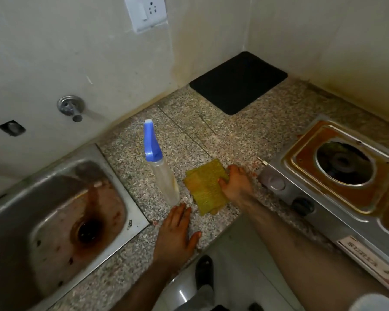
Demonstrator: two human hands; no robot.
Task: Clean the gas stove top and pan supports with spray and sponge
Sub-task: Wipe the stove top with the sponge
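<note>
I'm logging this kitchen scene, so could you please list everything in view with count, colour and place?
spray bottle: one, clear with blue head, upright on the counter between sink and sponge
sponge: one, yellow-green, flat on the counter left of the stove
gas stove: one, steel with brown stains, right side
sink: one, steel, rust-stained, left side
mat: one, black, far corner of the counter
counter: one, speckled granite
tap: one, chrome, on the wall above the sink
socket: one, white, upper wall
left hand: flat on the counter near the bottle
right hand: fingers on the sponge's right edge
</note>
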